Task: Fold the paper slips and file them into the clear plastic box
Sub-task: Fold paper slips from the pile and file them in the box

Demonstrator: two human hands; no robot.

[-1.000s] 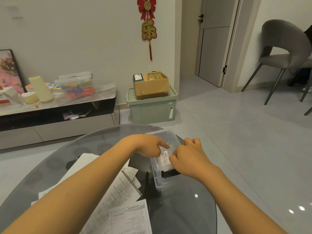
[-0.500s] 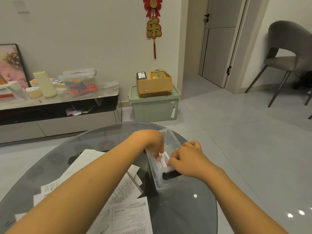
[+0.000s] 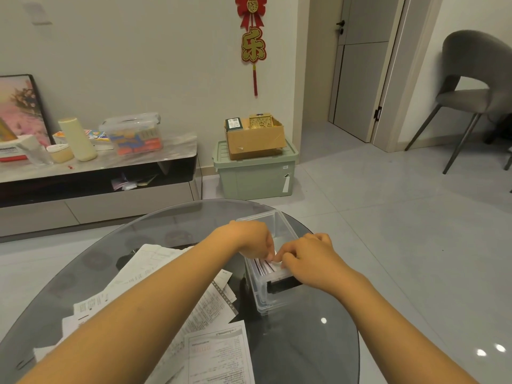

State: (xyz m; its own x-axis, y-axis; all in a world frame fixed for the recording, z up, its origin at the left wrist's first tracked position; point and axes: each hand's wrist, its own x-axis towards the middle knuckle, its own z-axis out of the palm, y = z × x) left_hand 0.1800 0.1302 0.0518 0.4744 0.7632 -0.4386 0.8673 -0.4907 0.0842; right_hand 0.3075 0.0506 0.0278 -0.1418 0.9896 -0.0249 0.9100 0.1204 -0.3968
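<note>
The red and gold wall hanging bears the character 福 on its top bow and a large gold 乐 below it, while the print on the paper sheets is too small to read.

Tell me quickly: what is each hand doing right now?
Left hand: fingers curled down onto the folded slips in the clear plastic box, pinching them.
Right hand: fingers curled, pinching the same slips.

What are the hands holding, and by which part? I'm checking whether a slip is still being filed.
Both the left hand and the right hand pinch the top edges of the folded slips standing in the clear box.
</note>
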